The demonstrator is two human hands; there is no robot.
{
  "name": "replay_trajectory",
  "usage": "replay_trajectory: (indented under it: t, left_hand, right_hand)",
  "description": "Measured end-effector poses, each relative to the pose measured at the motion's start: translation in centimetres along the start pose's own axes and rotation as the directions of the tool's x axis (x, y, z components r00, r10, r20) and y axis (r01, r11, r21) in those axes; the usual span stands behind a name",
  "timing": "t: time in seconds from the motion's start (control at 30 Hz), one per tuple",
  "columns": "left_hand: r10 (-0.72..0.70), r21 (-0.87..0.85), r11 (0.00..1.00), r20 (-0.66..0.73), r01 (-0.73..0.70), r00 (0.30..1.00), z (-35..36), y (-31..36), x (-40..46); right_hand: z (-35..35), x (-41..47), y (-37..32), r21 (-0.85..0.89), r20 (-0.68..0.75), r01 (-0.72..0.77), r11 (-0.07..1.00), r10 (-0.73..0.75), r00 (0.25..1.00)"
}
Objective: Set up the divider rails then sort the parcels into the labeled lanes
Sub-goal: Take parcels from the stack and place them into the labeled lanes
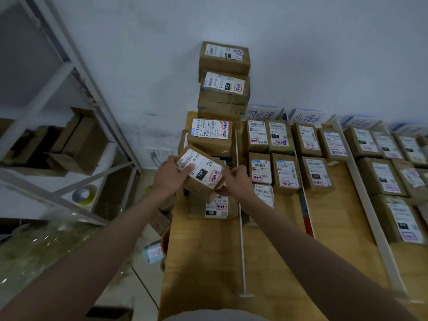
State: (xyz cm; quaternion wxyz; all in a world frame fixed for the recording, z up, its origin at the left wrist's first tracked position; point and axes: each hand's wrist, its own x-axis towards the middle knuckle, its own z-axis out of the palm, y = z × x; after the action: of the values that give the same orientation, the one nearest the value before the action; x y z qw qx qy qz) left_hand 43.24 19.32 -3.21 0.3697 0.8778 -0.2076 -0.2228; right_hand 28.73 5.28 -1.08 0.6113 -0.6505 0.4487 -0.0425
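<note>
A small brown parcel (203, 174) with a white label marked 150 is lifted above the left end of the wooden table (203, 262). My left hand (170, 176) grips its left end and my right hand (236, 179) grips its right end. Behind it a tall stack of parcels (223, 84) leans against the wall. Another parcel (217, 208) marked 15H lies flat under my hands. White divider rails (242, 239) (372, 216) run front to back across the table. Several labelled parcels (284, 172) sit in rows between the rails, below handwritten lane signs (262, 113).
A white metal shelf rack (76, 107) with opened cartons stands to the left, with a tape roll (83, 195) on its lower shelf. A light blue box (152, 252) and clear plastic wrap lie on the floor beside the table. A cable hangs from a wall socket (154, 152).
</note>
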Motion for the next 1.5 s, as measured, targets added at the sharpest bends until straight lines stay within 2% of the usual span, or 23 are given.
replay_trajectory:
  t: [0.07, 0.17, 0.23, 0.33, 0.5, 0.63, 0.73, 0.9, 1.03, 1.17, 1.33, 1.5]
  left_hand:
    - [0.064, 0.002, 0.998, 0.048, -0.065, 0.997, -0.9, 0.7, -0.1]
    - [0.162, -0.006, 0.986, 0.229, -0.165, 0.960, -2.1, 1.9, -0.3]
    - [0.231, 0.049, 0.965, 0.311, -0.258, 0.922, -2.3, 2.8, -0.4]
    - [0.281, 0.127, 0.932, 0.342, -0.340, 0.897, -1.5, 4.2, -0.7]
    - [0.300, 0.135, 0.920, 0.358, -0.367, 0.884, 0.5, 5.5, -1.8]
    - [0.305, 0.107, 0.926, 0.352, -0.362, 0.885, 2.2, 6.2, -2.5]
    - [0.315, 0.188, 0.902, 0.328, -0.388, 0.891, 3.8, 7.2, -3.7]
    - [0.285, 0.340, 0.846, 0.363, -0.411, 0.887, 5.7, 8.4, -5.6]
    - [0.319, 0.505, 0.716, 0.377, -0.481, 0.870, 7.1, 8.8, -7.0]
    - [0.386, 0.596, 0.550, 0.440, -0.585, 0.811, 8.9, 8.9, -8.0]
    - [0.450, 0.608, 0.461, 0.468, -0.647, 0.760, 12.7, 9.9, -9.7]
    - [0.426, 0.611, 0.405, 0.533, -0.680, 0.732, 17.3, 11.9, -12.0]
  right_hand:
    - [-0.8, -1.0, 0.4, 0.039, 0.018, -0.017, 0.999, 0.017, 1.000]
    - [-2.2, -2.5, 0.9, -0.096, 0.106, -0.012, 0.995, 0.022, 0.994]
    - [-3.0, -3.5, 1.6, -0.207, 0.159, 0.021, 0.978, 0.013, 0.987]
    - [-3.8, -4.3, 2.5, -0.305, 0.184, 0.052, 0.951, 0.005, 0.983]
    - [-4.8, -5.9, 3.6, -0.211, 0.178, 0.013, 0.977, 0.025, 0.984]
    - [-6.5, -7.2, 4.6, -0.175, 0.082, -0.001, 0.984, 0.015, 0.997]
    - [-8.0, -8.2, 4.9, -0.134, 0.036, -0.028, 0.991, 0.033, 0.999]
    - [-10.3, -9.7, 6.0, -0.100, -0.036, -0.072, 0.992, 0.069, 0.997]
    - [-12.4, -10.8, 7.6, -0.038, -0.111, -0.114, 0.993, 0.109, 0.988]
    - [-14.8, -11.8, 9.5, -0.047, -0.248, -0.137, 0.990, 0.121, 0.961]
    - [-18.2, -13.4, 12.3, -0.094, -0.386, -0.181, 0.979, 0.132, 0.913]
    - [-22.0, -15.5, 15.0, 0.011, -0.466, -0.180, 0.984, 0.164, 0.869]
